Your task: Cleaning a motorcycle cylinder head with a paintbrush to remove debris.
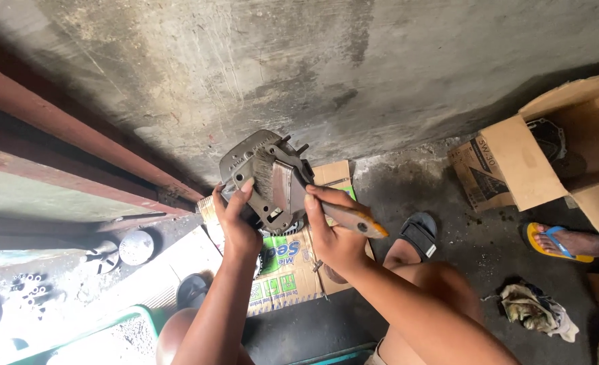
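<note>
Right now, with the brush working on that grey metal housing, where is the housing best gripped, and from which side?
Grip the metal housing by its lower-left rim, coming from below, as the left hand does now. It is held tilted up off the cardboard, so that edge is free, and its flange gives the fingers a lip. This probably leaves the face clear for the brush in the right hand.

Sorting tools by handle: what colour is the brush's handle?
Pale wood with an orange tip, held in the right hand; head view.
</note>
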